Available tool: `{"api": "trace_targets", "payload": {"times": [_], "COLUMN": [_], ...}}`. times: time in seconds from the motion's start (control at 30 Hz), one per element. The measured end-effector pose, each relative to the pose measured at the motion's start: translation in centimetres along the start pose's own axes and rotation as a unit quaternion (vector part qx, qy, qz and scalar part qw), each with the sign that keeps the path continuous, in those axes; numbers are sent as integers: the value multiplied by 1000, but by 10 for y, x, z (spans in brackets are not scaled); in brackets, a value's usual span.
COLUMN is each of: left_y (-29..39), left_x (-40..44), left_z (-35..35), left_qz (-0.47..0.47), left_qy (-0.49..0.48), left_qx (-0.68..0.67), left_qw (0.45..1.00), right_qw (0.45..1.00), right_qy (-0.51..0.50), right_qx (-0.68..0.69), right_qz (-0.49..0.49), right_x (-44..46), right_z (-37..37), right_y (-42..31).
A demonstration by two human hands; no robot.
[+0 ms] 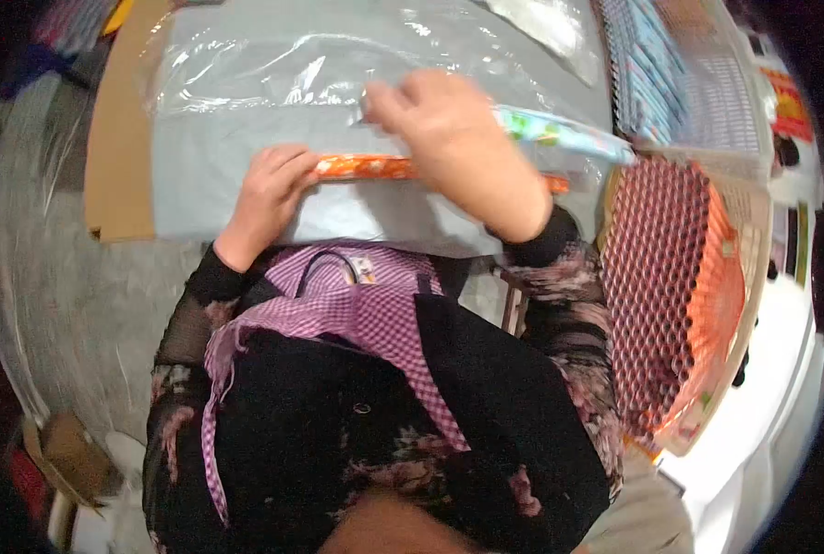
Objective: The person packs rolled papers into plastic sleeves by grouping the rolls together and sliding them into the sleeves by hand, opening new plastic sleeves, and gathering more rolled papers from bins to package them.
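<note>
My left hand [269,194] is closed around the left end of a thin orange patterned tube [366,167], which lies across the grey work surface [329,217]. My right forearm hides part of this tube, and its far end shows again to the right. Farther forward, my right hand [435,115] is smeared by motion, with its fingers bent. A light blue tube with green patterns [564,136] sticks out to the right from behind this hand. Whether my right fingers grip it, I cannot tell.
Clear plastic film [292,78] covers the back of the surface. Cardboard [121,148] edges its left side. At right, a crate [754,277] holds many stacked orange tubes [657,277], their ends showing. Behind it, blue patterned packs [648,74] sit beside another pale crate [721,111].
</note>
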State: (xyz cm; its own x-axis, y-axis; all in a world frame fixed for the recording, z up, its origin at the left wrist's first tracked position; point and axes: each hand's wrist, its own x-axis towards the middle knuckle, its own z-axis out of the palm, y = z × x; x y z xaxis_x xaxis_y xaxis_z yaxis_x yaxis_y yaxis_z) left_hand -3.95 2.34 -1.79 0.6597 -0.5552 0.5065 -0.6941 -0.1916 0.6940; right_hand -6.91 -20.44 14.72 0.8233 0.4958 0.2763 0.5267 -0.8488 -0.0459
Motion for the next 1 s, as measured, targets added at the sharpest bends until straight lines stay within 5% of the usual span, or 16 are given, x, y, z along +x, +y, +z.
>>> {"api": "trace_targets", "payload": {"times": [0.3, 0.4, 0.6, 0.67, 1.0], "left_y": [16, 27, 22, 23, 22], "left_x": [-18, -10, -8, -2, -7], "left_z": [-23, -25, -14, -13, -9], "left_qz": [-57, -76, -69, -41, -44], "left_qy": [-67, -59, -26, -20, 34], "left_qx": [34, 29, 73, 52, 86], "left_qw": [996, 995, 995, 998, 995], "right_qw": [995, 988, 997, 999, 996], "right_qy": [21, 21, -55, 28, -36], "right_qx": [91, 154, -6, -5, 83], "right_qz": [26, 2, 43, 37, 22], "right_x": [-4, -4, 9, 9, 5], "right_z": [32, 58, 117, 101, 66], "right_y": [-42, -5, 115, 132, -10]}}
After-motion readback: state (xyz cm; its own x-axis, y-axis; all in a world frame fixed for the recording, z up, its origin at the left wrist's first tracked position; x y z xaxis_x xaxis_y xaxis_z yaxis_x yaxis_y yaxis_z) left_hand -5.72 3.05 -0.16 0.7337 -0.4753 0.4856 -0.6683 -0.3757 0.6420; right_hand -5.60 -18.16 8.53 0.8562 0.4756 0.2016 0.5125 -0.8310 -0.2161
